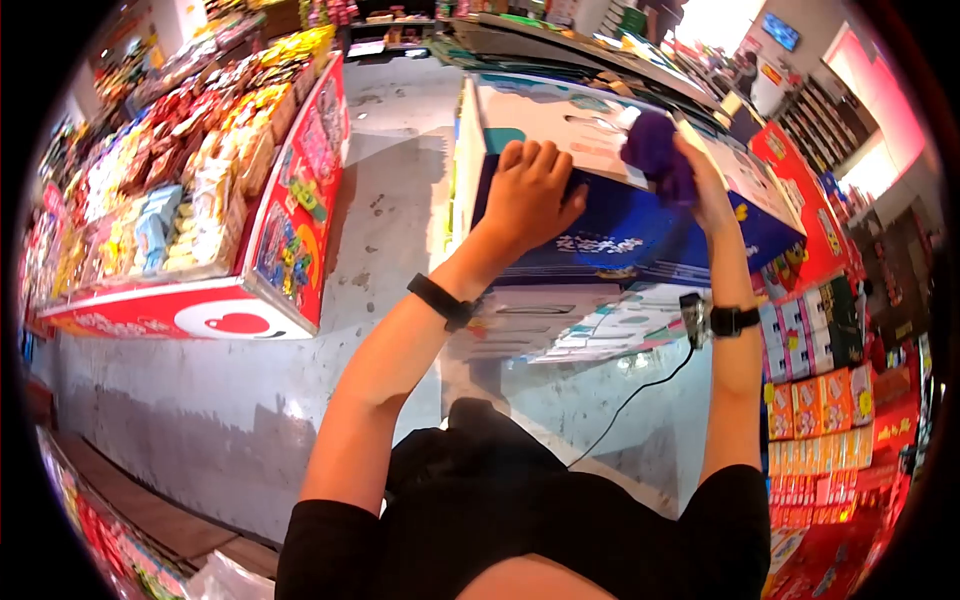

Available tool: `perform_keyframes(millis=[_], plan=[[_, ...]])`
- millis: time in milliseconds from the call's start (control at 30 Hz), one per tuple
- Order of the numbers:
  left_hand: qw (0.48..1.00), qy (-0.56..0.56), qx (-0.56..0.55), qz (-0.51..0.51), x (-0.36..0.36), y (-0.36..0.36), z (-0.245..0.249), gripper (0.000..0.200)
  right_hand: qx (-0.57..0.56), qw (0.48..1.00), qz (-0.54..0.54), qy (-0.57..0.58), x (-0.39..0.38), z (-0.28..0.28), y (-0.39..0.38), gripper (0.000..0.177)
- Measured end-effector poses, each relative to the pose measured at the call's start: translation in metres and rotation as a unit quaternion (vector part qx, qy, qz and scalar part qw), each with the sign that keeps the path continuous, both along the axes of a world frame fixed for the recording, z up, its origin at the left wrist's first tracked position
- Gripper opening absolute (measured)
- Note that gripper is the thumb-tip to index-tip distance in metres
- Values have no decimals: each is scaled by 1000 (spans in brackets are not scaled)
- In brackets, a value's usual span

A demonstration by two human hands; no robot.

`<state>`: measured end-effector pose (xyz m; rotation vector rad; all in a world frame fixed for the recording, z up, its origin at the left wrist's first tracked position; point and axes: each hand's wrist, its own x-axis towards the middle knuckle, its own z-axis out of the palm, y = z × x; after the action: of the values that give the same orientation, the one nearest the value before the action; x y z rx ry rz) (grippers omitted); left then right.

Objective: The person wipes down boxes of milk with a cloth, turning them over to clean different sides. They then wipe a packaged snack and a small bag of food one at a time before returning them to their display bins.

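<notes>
My left hand (528, 195) rests on the near left corner of a large flat cardboard box (610, 205), with a blue side and a pale printed top. Its fingers are slightly bent, the thumb stands apart, and nothing is held in it. Closed around a dark purple cloth (655, 150), my right hand (708, 190) is over the right part of the same box. The cloth is bunched and a little blurred, and the right fingers are largely hidden. A black band is on the left wrist; a strapped device (730, 320) with a cable is on the right.
To the left stands a red-sided display bin (290, 220) heaped with packaged snacks. More flattened cartons (560, 45) are stacked behind the box. Colourful packages (820, 400) line the right side. A thin black cable (630, 400) hangs near my body above the grey floor (390, 200).
</notes>
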<state>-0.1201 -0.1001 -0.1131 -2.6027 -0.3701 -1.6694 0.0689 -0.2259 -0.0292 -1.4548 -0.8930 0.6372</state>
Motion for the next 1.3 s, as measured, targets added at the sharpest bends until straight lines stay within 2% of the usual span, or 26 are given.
perform_keyframes(millis=[67, 133, 167, 200, 233, 267, 300, 333, 367, 400, 433, 467, 500, 567, 667, 700, 733, 800, 867, 900, 933, 1000, 1033, 1133, 1167, 1300], plan=[[999, -4, -20, -26, -14, -8, 0, 26, 111, 993, 50, 5, -6, -2, 0, 39], [997, -68, 17, -42, -47, -24, 9, 27, 169, 985, -10, -38, -66, 7, -1, 48], [997, -67, 20, -24, -60, -29, 2, 27, 170, 985, 10, -4, -73, -8, 2, 51], [992, -115, -36, -23, -75, -31, -9, 27, 159, 986, 47, -22, -106, -9, -2, 47], [982, -161, -91, -24, -89, -31, -19, 27, 71, 992, 103, -14, -101, -30, 1, 42], [971, -172, -157, -55, -107, -27, -26, 24, 69, 954, -10, -293, -83, -104, 20, 38], [956, -179, -231, -20, -124, -28, -35, 21, 105, 974, 48, -195, -133, -98, 27, 38], [950, -183, -253, 15, -143, -26, -45, 20, 75, 986, 147, 4, -156, -99, 38, 39], [942, -188, -275, 50, -160, -22, -55, 18, 41, 984, 119, 125, -183, -119, 52, 38], [927, -206, -304, 75, -173, -18, -67, 15, -47, 977, 94, 185, -219, -92, 54, 37], [916, -215, -324, 101, -185, -15, -76, 13, -31, 933, 199, 299, -232, -98, 66, 37], [903, -226, -341, 127, -195, -12, -83, 12, 31, 913, 243, 328, -239, -123, 83, 37], [904, -229, -334, 139, -204, -10, -89, 12, 23, 917, 250, 311, -247, -135, 97, 37], [865, -220, -409, 188, -219, -1, -99, 13, -29, 916, 278, 288, -254, -166, 126, 40], [882, -188, -371, 222, -230, 29, -114, 11, -21, 925, 257, 279, -277, -180, 164, 41], [862, -229, -423, 162, -228, 40, -114, 9, -24, 924, 259, 281, -282, -181, 174, 41], [861, -227, -424, 165, -227, 53, -116, 9, -38, 924, 251, 285, -286, -180, 184, 42], [900, -147, -374, 165, -226, 89, -115, 8, -57, 930, 257, 257, -285, -194, 215, 45], [904, -113, -384, 149, -219, 126, -121, 6, -61, 941, 263, 205, -283, -216, 249, 48], [898, -114, -406, 128, -213, 146, -126, 10, -16, 941, 243, 233, -287, -229, 270, 49], [888, -114, -433, 106, -207, 166, -132, 15, -41, 936, 244, 251, -276, -240, 283, 50], [863, -94, -496, 11, -197, 198, -135, 27, -25, 960, 122, 252, -269, -233, 301, 50], [881, -74, -467, 12, -188, 212, -134, 23, -19, 940, 145, 308, -258, -226, 306, 49], [909, 14, -416, -40, -164, 251, -127, 19, -12, 935, 108, 337, -230, -229, 327, 50], [903, 34, -425, -47, -155, 260, -127, 19, -57, 942, 94, 317, -223, -237, 338, 43], [879, 22, -472, -66, -130, 284, -122, 18, -78, 937, 104, 323, -193, -246, 362, 45]])
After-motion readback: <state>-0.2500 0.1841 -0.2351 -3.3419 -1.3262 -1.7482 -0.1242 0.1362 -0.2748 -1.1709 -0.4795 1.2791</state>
